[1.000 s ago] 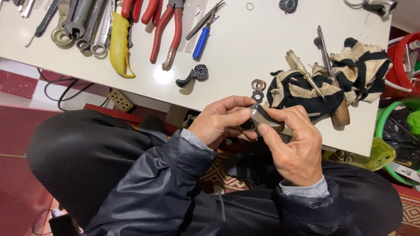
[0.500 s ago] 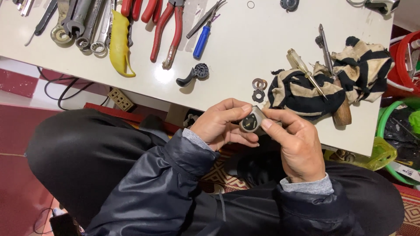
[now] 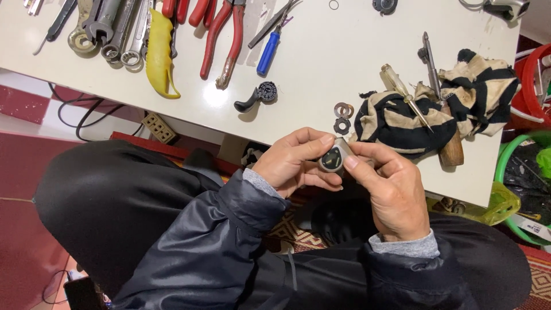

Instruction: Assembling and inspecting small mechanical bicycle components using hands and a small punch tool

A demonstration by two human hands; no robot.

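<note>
My left hand (image 3: pixel 295 161) and my right hand (image 3: pixel 390 186) meet at the near edge of a white table (image 3: pixel 321 63). Together they pinch a small grey metal part with a dark round face (image 3: pixel 333 158). The left fingers wrap it from the left, and the right thumb and forefinger press on it from the right. Just beyond the hands, a few small washers (image 3: pixel 343 115) lie on the table. A black lever-shaped part (image 3: pixel 257 96) lies to their left.
A black and cream striped rag (image 3: pixel 436 109) with a screwdriver (image 3: pixel 408 96) and a wooden-handled tool (image 3: pixel 450 150) lies at right. Red pliers (image 3: pixel 221 34), a blue-handled tool (image 3: pixel 268 53), a yellow handle (image 3: pixel 160 54) and several wrenches (image 3: pixel 109 28) line the far edge. Green and red tubs (image 3: pixel 519 172) stand at right.
The small part has turned between my fingers, so its dark round face now points up at the camera. Both hands stay in the same place.
</note>
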